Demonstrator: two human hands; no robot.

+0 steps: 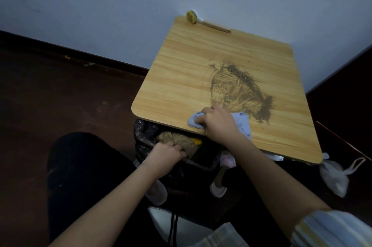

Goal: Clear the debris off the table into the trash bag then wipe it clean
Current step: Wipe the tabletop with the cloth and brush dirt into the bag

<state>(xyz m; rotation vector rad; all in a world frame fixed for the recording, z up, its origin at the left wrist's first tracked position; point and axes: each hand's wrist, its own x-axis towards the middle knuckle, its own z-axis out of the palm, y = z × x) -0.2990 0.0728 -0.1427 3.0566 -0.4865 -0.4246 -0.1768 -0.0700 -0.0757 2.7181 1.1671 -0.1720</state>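
Two hands work at once: the right hand [218, 122] grips a bunched blue cloth [240, 122] at the table's [181, 77] near edge, fingers curled round it, while the left hand [166, 155] holds the black trash bag's [144, 132] rim just under that edge, fingers curled on it. Judged from this, wiping is under way. One dark smear [239, 89] remains beside the cloth; the next stroke should drag it toward the bag. One brush [198, 20] lies at the far edge, and one white bag [334, 176] on the floor.
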